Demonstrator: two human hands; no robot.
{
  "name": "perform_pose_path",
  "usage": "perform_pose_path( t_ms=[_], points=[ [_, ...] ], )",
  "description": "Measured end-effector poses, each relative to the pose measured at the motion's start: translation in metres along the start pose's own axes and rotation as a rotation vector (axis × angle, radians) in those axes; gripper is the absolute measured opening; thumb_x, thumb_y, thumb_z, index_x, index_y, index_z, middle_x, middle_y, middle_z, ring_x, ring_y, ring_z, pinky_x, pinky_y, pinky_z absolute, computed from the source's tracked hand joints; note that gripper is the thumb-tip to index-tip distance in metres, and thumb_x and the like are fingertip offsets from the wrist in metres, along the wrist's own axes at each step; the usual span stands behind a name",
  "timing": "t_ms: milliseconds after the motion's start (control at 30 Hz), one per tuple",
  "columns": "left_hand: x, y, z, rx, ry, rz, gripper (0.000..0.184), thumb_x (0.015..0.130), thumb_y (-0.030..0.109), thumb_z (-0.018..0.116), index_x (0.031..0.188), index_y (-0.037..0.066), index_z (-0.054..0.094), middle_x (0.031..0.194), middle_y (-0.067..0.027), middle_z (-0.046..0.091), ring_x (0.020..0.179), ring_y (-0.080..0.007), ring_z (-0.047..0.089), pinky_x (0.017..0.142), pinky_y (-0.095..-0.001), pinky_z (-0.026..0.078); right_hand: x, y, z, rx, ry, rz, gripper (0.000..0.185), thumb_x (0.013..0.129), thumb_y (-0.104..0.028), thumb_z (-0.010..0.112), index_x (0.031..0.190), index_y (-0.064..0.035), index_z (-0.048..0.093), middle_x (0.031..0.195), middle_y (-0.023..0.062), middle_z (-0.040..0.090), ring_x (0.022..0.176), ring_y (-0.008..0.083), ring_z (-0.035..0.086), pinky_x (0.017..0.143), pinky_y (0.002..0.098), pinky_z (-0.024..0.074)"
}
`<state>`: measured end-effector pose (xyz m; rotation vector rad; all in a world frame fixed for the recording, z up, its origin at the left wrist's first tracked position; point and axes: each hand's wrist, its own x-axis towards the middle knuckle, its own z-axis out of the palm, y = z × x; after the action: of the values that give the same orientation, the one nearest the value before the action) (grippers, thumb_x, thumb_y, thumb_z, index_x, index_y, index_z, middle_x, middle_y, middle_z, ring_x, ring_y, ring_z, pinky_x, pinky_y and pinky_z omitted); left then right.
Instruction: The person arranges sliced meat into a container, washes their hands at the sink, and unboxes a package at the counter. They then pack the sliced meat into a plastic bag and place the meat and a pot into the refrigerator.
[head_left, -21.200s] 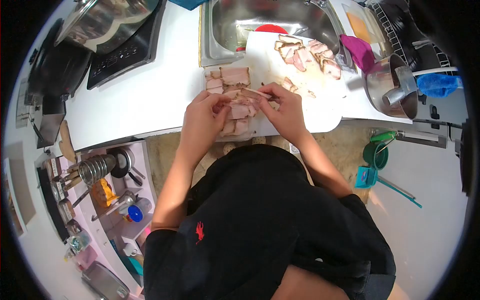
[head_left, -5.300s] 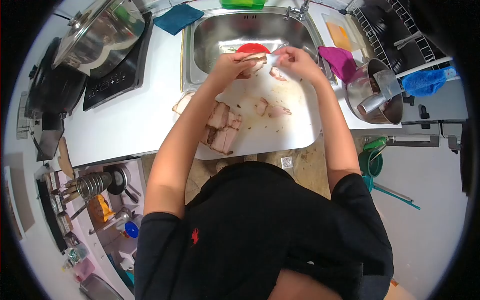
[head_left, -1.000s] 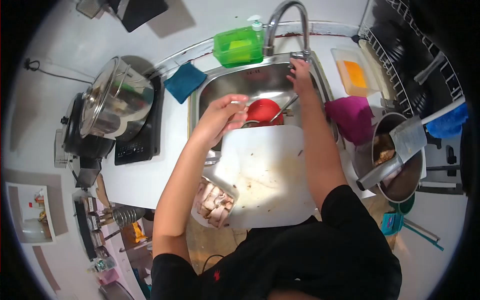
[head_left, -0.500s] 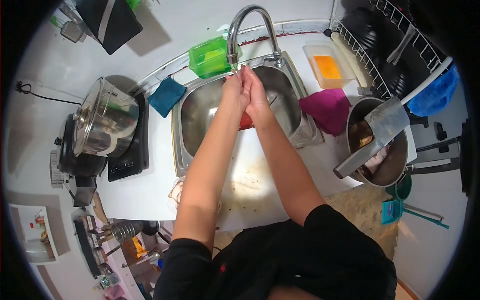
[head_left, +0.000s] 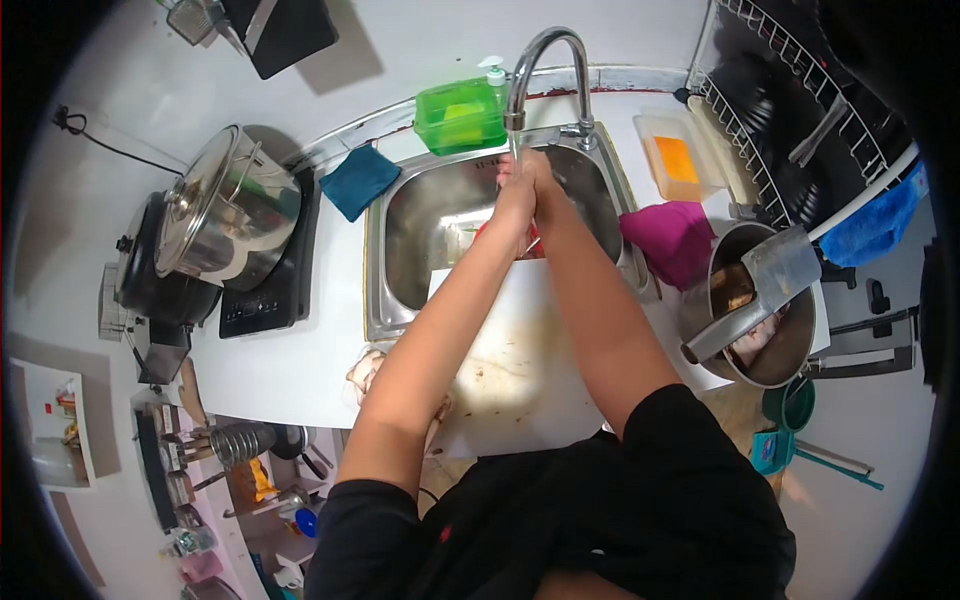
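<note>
Left hand (head_left: 514,198) and right hand (head_left: 542,172) are meeting under the running faucet (head_left: 516,97), above the sink (head_left: 412,235); finger spread: cannot tell. Risk: cutting board (head_left: 512,372) is overhanging the sink, so splashing could be wetting it, or a forearm bump tipping it.

Under your eyes, the tap (head_left: 583,92) is mirror-bright chrome, and the sink (head_left: 412,235) is smooth steel with a softer sheen. Your cutting board (head_left: 500,375) looks like smooth white plastic, smudged and speckled. You have glossy, see-through green plastic in the tub (head_left: 450,122), matt fabric in the teal cloth (head_left: 360,182) and magenta cloth (head_left: 668,242), polished metal on the lidded pot (head_left: 258,205), and matt black fabric in your sleeves (head_left: 375,515).
</note>
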<state>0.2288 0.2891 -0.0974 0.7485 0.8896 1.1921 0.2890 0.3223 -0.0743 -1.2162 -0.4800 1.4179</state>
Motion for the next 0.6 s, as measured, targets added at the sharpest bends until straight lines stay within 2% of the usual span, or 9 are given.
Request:
perform_pose_path(
  t_ms=[100,133,167,200,300,433,467,567,600],
  points=[
    [-0.064,0.091,0.039,0.060,0.052,-0.242,0.043,0.095,0.047,0.038,0.110,0.010,0.053,0.095,-0.0107,0.059,0.086,-0.0269,0.055,0.081,-0.0468,0.045,-0.086,-0.008,0.057,-0.393,0.519,-0.211,0.073,0.089,-0.059,0.034,0.115,0.0060,0.057,0.112,0.0277,0.058,0.099,0.0372,0.058,0.081,0.0509,0.0451],
    [-0.047,0.092,0.028,-0.024,0.058,-0.291,0.043,0.094,0.048,0.038,0.106,0.010,0.054,0.091,-0.0106,0.059,0.082,-0.0270,0.055,0.079,-0.0469,0.046,-0.052,0.005,0.030,-0.038,0.053,-0.198,0.057,0.090,-0.052,0.041,0.107,-0.0002,0.059,0.101,0.0196,0.060,0.090,0.0281,0.059,0.076,0.0426,0.0470],
    [-0.031,0.090,0.019,-0.108,0.062,-0.342,0.044,0.094,0.049,0.038,0.101,0.010,0.055,0.086,-0.0104,0.059,0.078,-0.0271,0.055,0.076,-0.0470,0.046,-0.017,0.019,0.004,0.282,-0.365,-0.016,0.042,0.092,-0.045,0.049,0.100,-0.0064,0.060,0.090,0.0115,0.062,0.080,0.0191,0.060,0.071,0.0342,0.0489],
    [-0.023,0.089,0.013,-0.092,0.009,-0.354,0.043,0.092,0.051,0.039,0.086,0.012,0.055,0.073,-0.0092,0.056,0.067,-0.0279,0.055,0.069,-0.0468,0.047,-0.008,0.023,-0.007,0.245,-0.366,-0.050,0.037,0.091,-0.042,0.051,0.095,-0.0060,0.059,0.086,0.0117,0.062,0.075,0.0194,0.059,0.067,0.0348,0.0485],
    [-0.050,0.083,0.040,-0.050,0.007,-0.429,0.042,0.091,0.050,0.040,0.079,0.012,0.053,0.066,-0.0088,0.055,0.055,-0.0272,0.052,0.060,-0.0442,0.047,-0.001,0.032,-0.019,0.150,-0.386,-0.132,0.029,0.087,-0.032,0.060,0.078,-0.0046,0.056,0.073,0.0126,0.061,0.060,0.0206,0.057,0.055,0.0369,0.0470],
    [-0.054,0.076,0.051,-0.144,0.077,-0.383,0.021,0.088,0.033,0.055,0.084,0.012,0.054,0.070,-0.0091,0.058,0.057,-0.0245,0.057,0.051,-0.0373,0.048,-0.004,0.023,-0.016,0.090,-0.357,-0.247,0.030,0.087,-0.029,0.061,0.071,-0.0036,0.056,0.068,0.0129,0.060,0.054,0.0211,0.056,0.051,0.0376,0.0461],
    [-0.047,0.070,0.042,-0.234,-0.058,-0.386,0.014,0.086,0.027,0.061,0.089,0.015,0.054,0.071,-0.0057,0.058,0.062,-0.0211,0.059,0.052,-0.0360,0.049,-0.007,0.022,-0.015,0.081,-0.344,-0.271,0.031,0.087,-0.029,0.060,0.071,-0.0034,0.056,0.067,0.0129,0.060,0.055,0.0211,0.056,0.051,0.0377,0.0459],
    [-0.032,0.047,0.036,-0.252,-0.039,-0.156,0.028,0.085,0.039,0.064,0.096,0.016,0.053,0.081,-0.0005,0.056,0.071,-0.0169,0.055,0.065,-0.0335,0.048,-0.019,0.015,-0.001,0.068,-0.313,-0.328,0.033,0.089,-0.030,0.058,0.071,-0.0028,0.056,0.067,0.0129,0.060,0.054,0.0213,0.057,0.051,0.0376,0.0456],
    [-0.037,0.052,0.038,-0.202,0.005,-0.145,0.024,0.085,0.035,0.063,0.096,0.016,0.054,0.078,-0.0004,0.056,0.068,-0.0166,0.056,0.060,-0.0337,0.048,-0.023,0.011,0.002,0.064,-0.297,-0.333,0.033,0.089,-0.031,0.058,0.071,-0.0026,0.056,0.067,0.0130,0.060,0.054,0.0213,0.057,0.051,0.0374,0.0455]
  ],
)
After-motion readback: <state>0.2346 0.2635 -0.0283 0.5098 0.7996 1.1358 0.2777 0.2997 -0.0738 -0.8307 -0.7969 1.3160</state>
